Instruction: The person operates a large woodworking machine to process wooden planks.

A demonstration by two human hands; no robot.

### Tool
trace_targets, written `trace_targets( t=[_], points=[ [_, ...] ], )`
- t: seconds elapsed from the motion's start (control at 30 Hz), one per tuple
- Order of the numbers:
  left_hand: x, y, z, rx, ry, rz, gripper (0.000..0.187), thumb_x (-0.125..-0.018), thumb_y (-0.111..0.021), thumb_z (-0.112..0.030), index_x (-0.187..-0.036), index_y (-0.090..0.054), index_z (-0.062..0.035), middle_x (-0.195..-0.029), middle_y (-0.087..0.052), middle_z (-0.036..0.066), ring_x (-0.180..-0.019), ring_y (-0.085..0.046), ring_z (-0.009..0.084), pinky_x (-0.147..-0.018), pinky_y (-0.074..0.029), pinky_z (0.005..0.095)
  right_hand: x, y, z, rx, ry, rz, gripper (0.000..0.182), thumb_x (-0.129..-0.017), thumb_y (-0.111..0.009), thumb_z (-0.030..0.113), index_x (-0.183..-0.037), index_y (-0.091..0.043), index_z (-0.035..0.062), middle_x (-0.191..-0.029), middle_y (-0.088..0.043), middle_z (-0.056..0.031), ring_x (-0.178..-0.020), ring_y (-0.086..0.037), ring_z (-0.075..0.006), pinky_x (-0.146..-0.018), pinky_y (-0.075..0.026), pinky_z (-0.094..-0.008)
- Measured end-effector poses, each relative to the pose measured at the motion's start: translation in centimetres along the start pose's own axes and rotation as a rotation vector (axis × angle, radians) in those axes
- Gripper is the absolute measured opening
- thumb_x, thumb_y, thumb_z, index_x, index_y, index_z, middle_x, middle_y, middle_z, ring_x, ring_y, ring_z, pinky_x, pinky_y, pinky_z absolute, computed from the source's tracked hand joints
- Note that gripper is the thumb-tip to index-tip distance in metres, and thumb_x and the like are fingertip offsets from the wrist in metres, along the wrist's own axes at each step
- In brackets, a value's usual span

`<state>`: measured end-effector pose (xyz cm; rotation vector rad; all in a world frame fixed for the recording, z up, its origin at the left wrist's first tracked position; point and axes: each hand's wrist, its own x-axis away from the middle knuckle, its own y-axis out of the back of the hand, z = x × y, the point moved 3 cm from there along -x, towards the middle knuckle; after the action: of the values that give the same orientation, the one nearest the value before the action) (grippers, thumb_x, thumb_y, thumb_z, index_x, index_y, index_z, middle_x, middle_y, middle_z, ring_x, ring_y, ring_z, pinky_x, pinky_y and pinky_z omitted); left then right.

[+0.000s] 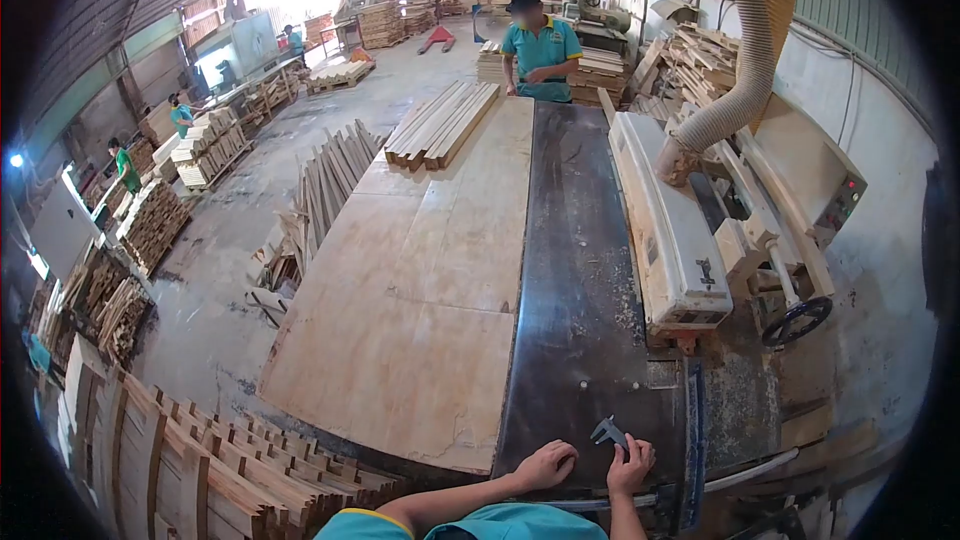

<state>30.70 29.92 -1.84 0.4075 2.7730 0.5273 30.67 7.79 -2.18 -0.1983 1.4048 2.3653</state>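
My right hand [630, 465] is closed around a small metal caliper [607, 430], its jaws pointing up and to the left over the dark machine table [560, 320]. Close beside it on the left, my left hand [547, 465] rests at the near edge of that table, fingers curled into a loose fist with nothing visible in them. Ahead on the right stands a white woodworking machine [665, 230], its body alongside the dark table. A pale plywood surface [420, 340] adjoins the table on the left, bearing a stack of wooden strips [445, 123] at its far end.
A co-worker [540, 48] stands at the far end of the table. A ribbed dust hose [745, 60] drops to the machine, and a black handwheel [797, 321] sticks out at its right. Stacked lumber [200, 460] lies at the lower left; wooden strips [330, 175] lean beside the plywood.
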Motion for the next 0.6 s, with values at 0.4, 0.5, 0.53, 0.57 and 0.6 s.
trace_targets(
  t=[0.4,0.5,0.53,0.57,0.6],
  points=[
    [-2.5,2.3,1.8,0.259,0.123,0.045,0.013,-0.096,-0.063,-0.008,-0.105,-0.068,0.0010,-0.092,-0.072,0.015,-0.085,-0.069,0.0175,-0.076,-0.055,0.0331,-0.2,-0.1,-0.1,-0.065,0.021,-0.015,0.032,-0.088,-0.074,0.012,-0.118,-0.065,0.0046,-0.110,-0.056,-0.0117,-0.108,-0.054,-0.0347,-0.098,-0.040,-0.0515],
    [-7.4,8.7,5.1,0.125,0.121,-0.225,0.012,-0.096,-0.063,-0.009,-0.100,-0.071,-0.0009,-0.091,-0.072,0.013,-0.083,-0.069,0.0199,-0.074,-0.054,0.0333,-0.2,-0.2,-0.1,-0.096,0.038,-0.053,0.031,-0.087,-0.073,0.010,-0.116,-0.064,0.0029,-0.111,-0.057,-0.0137,-0.108,-0.054,-0.0358,-0.097,-0.040,-0.0509],
    [-9.4,11.7,6.1,0.052,0.168,-0.273,0.013,-0.095,-0.064,-0.011,-0.100,-0.072,-0.0024,-0.092,-0.072,0.013,-0.083,-0.070,0.0220,-0.074,-0.055,0.0346,-0.3,-0.2,-0.1,-0.098,0.037,-0.057,0.031,-0.087,-0.073,0.010,-0.116,-0.064,0.0029,-0.111,-0.057,-0.0137,-0.108,-0.054,-0.0358,-0.097,-0.040,-0.0509],
    [-11.6,14.4,9.3,-0.055,0.150,-0.313,0.015,-0.094,-0.065,-0.015,-0.101,-0.073,-0.0041,-0.093,-0.073,0.014,-0.084,-0.071,0.0232,-0.074,-0.055,0.0366,-0.3,-0.1,0.0,-0.100,0.035,-0.054,0.032,-0.087,-0.073,0.010,-0.116,-0.064,0.0028,-0.112,-0.057,-0.0138,-0.108,-0.054,-0.0358,-0.097,-0.040,-0.0510],
    [-13.7,18.0,10.9,-0.097,0.332,-0.305,0.021,-0.092,-0.068,-0.023,-0.102,-0.074,-0.0053,-0.092,-0.073,0.015,-0.084,-0.072,0.0264,-0.074,-0.056,0.0389,-0.2,0.1,0.0,-0.102,0.033,-0.051,0.032,-0.086,-0.073,0.010,-0.116,-0.064,0.0027,-0.112,-0.057,-0.0139,-0.108,-0.054,-0.0358,-0.097,-0.040,-0.0511]
  ],
)
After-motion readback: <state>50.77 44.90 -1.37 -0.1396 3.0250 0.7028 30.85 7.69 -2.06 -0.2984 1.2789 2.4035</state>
